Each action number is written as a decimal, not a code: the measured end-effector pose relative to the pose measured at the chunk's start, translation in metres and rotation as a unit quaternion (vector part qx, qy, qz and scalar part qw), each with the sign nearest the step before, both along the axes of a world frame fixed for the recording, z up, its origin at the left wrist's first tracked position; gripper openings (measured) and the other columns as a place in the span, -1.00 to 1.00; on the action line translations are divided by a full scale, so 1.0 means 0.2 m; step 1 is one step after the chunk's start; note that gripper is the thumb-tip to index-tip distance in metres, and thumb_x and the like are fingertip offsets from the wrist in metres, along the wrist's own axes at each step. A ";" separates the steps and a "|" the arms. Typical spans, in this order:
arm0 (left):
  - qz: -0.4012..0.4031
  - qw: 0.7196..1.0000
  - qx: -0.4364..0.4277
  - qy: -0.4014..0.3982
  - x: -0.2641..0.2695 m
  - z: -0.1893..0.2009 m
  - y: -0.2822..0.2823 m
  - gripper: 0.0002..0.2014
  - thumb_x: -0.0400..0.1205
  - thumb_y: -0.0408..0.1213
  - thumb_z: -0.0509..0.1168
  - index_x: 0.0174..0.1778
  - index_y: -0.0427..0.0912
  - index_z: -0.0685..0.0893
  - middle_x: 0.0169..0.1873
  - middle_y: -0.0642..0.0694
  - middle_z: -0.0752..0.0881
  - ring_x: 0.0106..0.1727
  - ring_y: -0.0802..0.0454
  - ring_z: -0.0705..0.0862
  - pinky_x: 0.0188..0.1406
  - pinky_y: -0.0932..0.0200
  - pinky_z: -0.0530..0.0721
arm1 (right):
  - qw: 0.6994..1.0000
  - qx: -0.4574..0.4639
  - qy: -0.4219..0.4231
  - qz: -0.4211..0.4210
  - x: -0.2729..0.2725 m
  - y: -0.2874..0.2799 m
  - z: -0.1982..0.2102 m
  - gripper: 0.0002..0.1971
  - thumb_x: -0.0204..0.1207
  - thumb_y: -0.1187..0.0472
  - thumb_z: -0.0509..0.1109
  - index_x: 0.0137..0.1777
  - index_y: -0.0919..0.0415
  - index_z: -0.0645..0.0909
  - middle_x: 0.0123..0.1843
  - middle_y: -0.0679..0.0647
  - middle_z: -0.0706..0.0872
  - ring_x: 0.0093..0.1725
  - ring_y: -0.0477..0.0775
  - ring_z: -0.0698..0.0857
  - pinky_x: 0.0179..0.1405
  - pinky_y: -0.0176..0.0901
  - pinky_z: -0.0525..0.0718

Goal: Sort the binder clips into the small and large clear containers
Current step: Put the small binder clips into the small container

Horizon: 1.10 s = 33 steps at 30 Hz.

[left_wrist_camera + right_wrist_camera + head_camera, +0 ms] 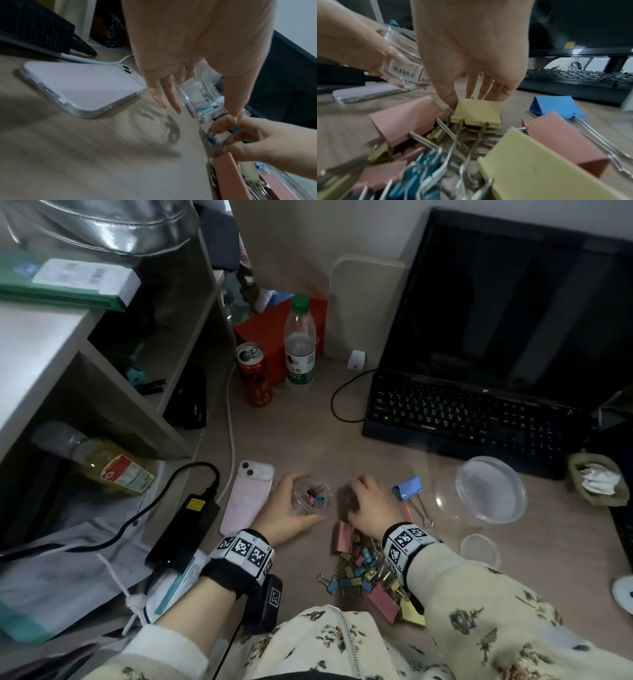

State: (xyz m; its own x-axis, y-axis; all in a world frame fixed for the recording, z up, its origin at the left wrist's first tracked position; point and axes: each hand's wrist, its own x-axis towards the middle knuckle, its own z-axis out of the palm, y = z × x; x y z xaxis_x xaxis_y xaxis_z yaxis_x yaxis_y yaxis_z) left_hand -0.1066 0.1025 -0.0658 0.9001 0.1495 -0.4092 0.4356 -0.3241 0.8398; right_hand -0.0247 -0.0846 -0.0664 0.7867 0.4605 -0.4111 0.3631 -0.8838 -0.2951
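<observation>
My left hand (291, 508) grips the small clear container (311, 495), thumb on the near side and fingers on the far side. It has a few small clips inside and a barcode label (402, 70). Just right of it, my right hand (356, 498) reaches down at the far end of the heap of coloured binder clips (366, 570). In the left wrist view its fingertips pinch a small blue clip (212, 141) close to the desk. A yellow clip (476, 112) lies right before the thumb. The large clear container (489, 489) stands open at the right.
A large blue clip (409, 489) lies between my right hand and the large container. A clear lid (479, 549) lies nearer me. A pink phone (248, 496) is left of the small container, with a keyboard (472, 419) behind and a charger brick (185, 529) and cables at the left.
</observation>
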 end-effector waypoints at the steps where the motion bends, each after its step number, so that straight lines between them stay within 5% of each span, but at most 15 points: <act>1: 0.001 1.000 -0.001 0.003 0.00 0.00 0.01 -0.10 0.21 0.06 0.63 0.44 0.06 0.35 0.36 0.09 0.53 0.34 0.15 0.55 0.44 -0.01 0.51 | 1.000 0.008 -0.002 0.000 -0.01 0.00 -0.01 -0.47 0.49 0.16 0.42 0.47 0.06 0.44 0.39 0.06 0.47 0.33 0.16 0.52 0.24 0.05 0.61; 6: -0.003 1.000 0.005 0.006 -0.02 -0.01 0.01 -0.13 0.23 0.02 0.64 0.41 0.07 0.35 0.36 0.06 0.52 0.34 0.12 0.55 0.44 -0.02 0.51 | 1.000 0.009 -0.008 0.010 -0.04 -0.02 -0.03 -0.66 0.50 0.20 0.39 0.28 0.14 0.57 0.21 0.10 0.52 0.11 0.20 0.64 0.00 0.04 0.70; 13: -0.012 1.000 0.009 0.010 -0.03 0.02 -0.03 -0.15 0.27 -0.04 0.64 0.42 0.10 0.34 0.36 0.08 0.53 0.31 0.14 0.55 0.43 0.03 0.51 | 1.000 -0.001 0.018 -0.022 -0.05 -0.08 -0.03 -0.74 0.49 0.21 0.38 0.17 0.16 0.56 0.12 0.12 0.58 0.06 0.19 0.65 0.03 0.08 0.69; 20: -0.028 1.000 0.012 -0.006 -0.06 0.04 -0.06 -0.17 0.29 -0.07 0.64 0.43 0.03 0.35 0.34 0.09 0.51 0.34 0.15 0.50 0.40 0.14 0.45 | 0.980 0.140 0.025 -0.139 -0.03 -0.14 0.07 -0.91 0.44 0.30 0.40 -0.09 0.18 0.56 -0.04 0.02 0.57 -0.08 0.05 0.61 -0.10 -0.10 0.66; 23: -0.034 0.999 -0.010 -0.009 -0.06 0.05 -0.10 -0.16 0.27 -0.12 0.65 0.42 0.00 0.37 0.29 0.11 0.55 0.29 0.23 0.54 0.35 0.29 0.49 | 0.956 0.246 0.032 -0.156 -0.04 -0.14 0.20 -0.92 0.46 0.33 0.38 -0.09 0.17 0.57 -0.06 -0.05 0.59 -0.10 -0.11 0.59 -0.20 -0.35 0.50; 26: -0.043 0.998 -0.039 -0.020 -0.06 0.07 -0.15 -0.22 0.31 -0.31 0.64 0.40 -0.11 0.38 0.19 0.16 0.59 0.12 0.47 0.60 0.27 0.45 0.54 | 0.939 0.321 0.050 -0.111 -0.08 -0.13 0.31 -0.90 0.46 0.33 0.38 -0.09 0.13 0.60 -0.08 -0.04 0.68 -0.04 -0.06 0.66 -0.06 -0.24 0.60; 31: -0.045 0.997 -0.053 -0.028 -0.07 0.07 -0.23 -0.24 0.35 -0.37 0.60 0.41 -0.14 0.37 0.17 0.10 0.63 0.10 0.37 0.64 0.10 0.47 0.60 | 0.940 0.327 0.092 -0.029 -0.13 -0.15 0.37 -0.80 0.50 0.24 0.44 0.10 0.05 0.69 0.01 -0.14 0.74 -0.01 -0.17 0.70 0.01 -0.35 0.66; 33: -0.035 0.998 -0.046 -0.035 -0.07 0.07 -0.25 -0.22 0.33 -0.35 0.62 0.42 -0.11 0.37 0.19 0.11 0.62 0.17 0.30 0.64 0.23 0.35 0.60 | 0.934 0.347 0.061 -0.054 -0.14 -0.22 0.35 -0.79 0.52 0.29 0.40 0.10 0.04 0.70 0.04 -0.16 0.73 -0.01 -0.20 0.68 0.01 -0.37 0.64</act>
State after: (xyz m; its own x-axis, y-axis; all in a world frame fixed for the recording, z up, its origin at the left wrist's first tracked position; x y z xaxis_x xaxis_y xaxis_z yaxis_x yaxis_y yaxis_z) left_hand -0.1213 0.0526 -0.0512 0.9340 0.0491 -0.3539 0.3535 -0.2717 0.8951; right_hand -0.0520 -0.1276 0.0026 0.8107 0.5702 -0.1323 0.2100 -0.4943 -0.8435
